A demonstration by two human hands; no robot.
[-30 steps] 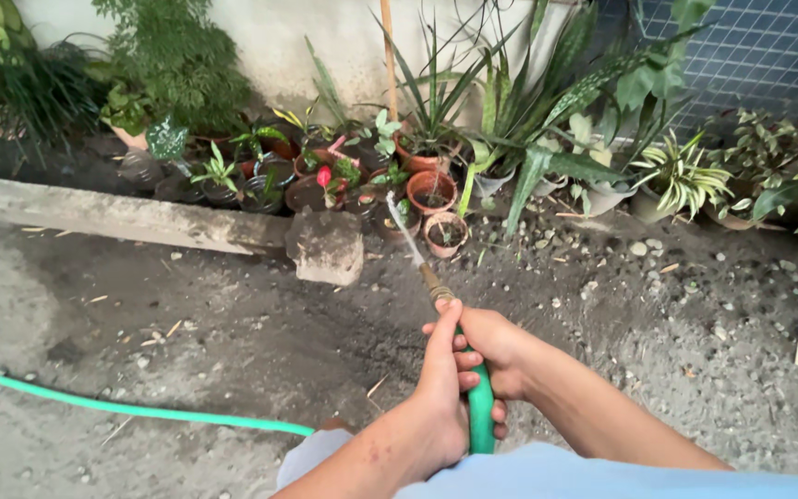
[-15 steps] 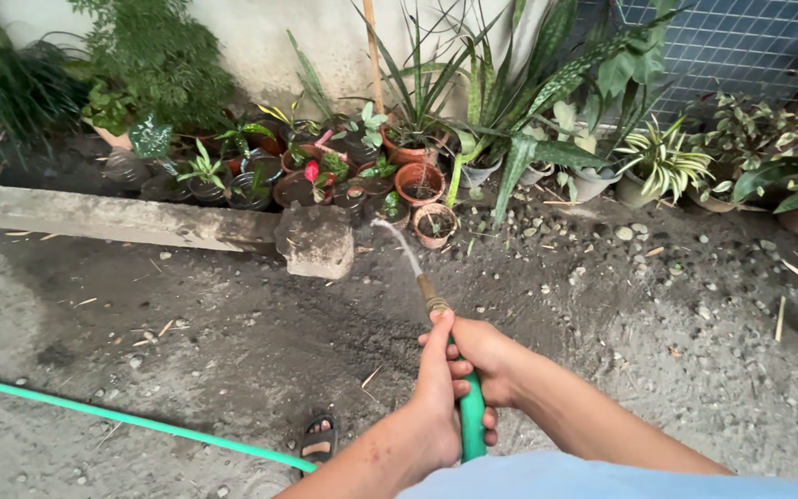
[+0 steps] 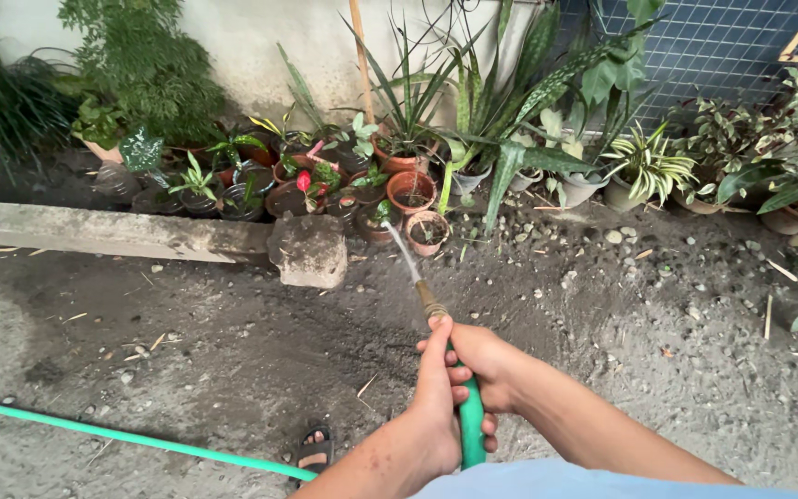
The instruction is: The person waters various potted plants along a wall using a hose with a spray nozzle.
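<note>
Both hands grip the green hose point(image 3: 471, 420) near its end: the left hand point(image 3: 438, 397) is wrapped shut around it from the left, and the right hand point(image 3: 482, 356) is closed around it just behind the brass nozzle point(image 3: 430, 301). A thin stream of water point(image 3: 401, 249) runs from the nozzle toward the small clay pots point(image 3: 410, 192) by the wall, and the rest of the hose trails across the wet ground point(image 3: 187, 323) at the lower left.

water jet point(image 3: 397, 248): pot rim → small plant left | sandalled foot point(image 3: 314, 450): emerged
</note>
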